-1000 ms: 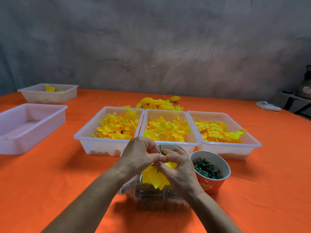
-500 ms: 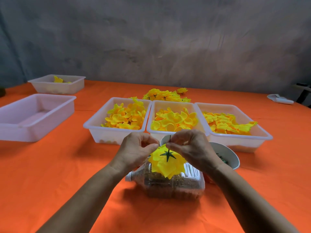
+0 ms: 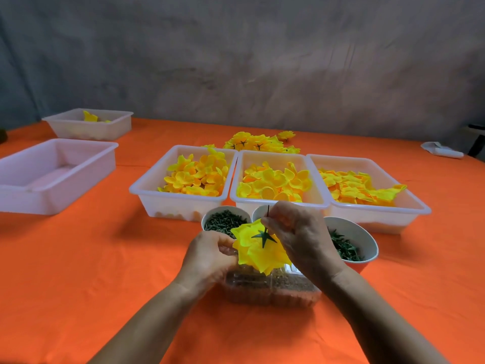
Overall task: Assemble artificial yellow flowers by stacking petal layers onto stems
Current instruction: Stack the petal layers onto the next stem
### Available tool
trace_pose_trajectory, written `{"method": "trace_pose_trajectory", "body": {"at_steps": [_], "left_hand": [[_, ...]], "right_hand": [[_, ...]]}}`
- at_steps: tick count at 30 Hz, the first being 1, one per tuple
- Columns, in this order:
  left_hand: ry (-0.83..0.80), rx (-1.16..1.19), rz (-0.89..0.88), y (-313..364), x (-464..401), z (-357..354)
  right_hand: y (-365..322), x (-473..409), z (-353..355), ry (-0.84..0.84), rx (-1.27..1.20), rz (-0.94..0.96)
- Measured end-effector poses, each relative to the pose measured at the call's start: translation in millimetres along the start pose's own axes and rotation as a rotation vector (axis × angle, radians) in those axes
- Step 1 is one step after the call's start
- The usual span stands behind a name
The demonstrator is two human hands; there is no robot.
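Observation:
A yellow flower (image 3: 258,252) with a green star-shaped calyx (image 3: 263,236) on its back is held above a clear plastic container (image 3: 273,288). My left hand (image 3: 210,254) grips the petals from the left side. My right hand (image 3: 299,237) pinches the thin dark stem (image 3: 268,212), which sticks up out of the calyx. Three white trays of yellow petal layers stand behind: left (image 3: 183,177), middle (image 3: 275,182), right (image 3: 359,187).
Paper cups of green parts stand by my hands, one at the left (image 3: 224,223) and one at the right (image 3: 349,245); a third is mostly hidden. Finished flowers (image 3: 258,143) lie behind the trays. White tubs (image 3: 52,172) (image 3: 89,123) sit far left on the orange tablecloth.
The flower has been turned over, so its green calyx now faces up. My right hand has shifted to pinch the stem above it, and a left cup has come into view.

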State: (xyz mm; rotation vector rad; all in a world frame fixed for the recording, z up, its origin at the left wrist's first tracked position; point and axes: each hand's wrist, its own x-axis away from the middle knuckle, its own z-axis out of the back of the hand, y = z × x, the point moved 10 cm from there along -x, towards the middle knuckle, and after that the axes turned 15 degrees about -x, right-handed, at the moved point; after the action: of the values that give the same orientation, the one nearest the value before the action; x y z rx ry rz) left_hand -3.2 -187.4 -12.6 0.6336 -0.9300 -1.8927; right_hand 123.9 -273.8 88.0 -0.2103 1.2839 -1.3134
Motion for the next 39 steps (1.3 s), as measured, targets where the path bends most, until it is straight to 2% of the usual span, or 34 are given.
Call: {"method": "trace_pose_trajectory", "body": {"at_steps": [7,12,26,39], "left_hand": [[0.06,0.006,-0.094,2.6,-1.3,-8.1],[0.099,0.1,-0.09,-3.9,-5.8,-13.3],[0.116,0.087,-0.135,-4.0,-11.9,-16.0],[0.158,0.059,-0.162,-6.9,-14.9,-15.4]], "right_hand": [[-1.8,1.9,0.5,0.047,0.034,0.07],[-3.8,6.7,-0.1,0.092,0.073,0.129],[2.9,11.5,-4.8,0.129,0.01,0.151],[3.9,17.2,-7.6,0.244,0.007,0.211]]}}
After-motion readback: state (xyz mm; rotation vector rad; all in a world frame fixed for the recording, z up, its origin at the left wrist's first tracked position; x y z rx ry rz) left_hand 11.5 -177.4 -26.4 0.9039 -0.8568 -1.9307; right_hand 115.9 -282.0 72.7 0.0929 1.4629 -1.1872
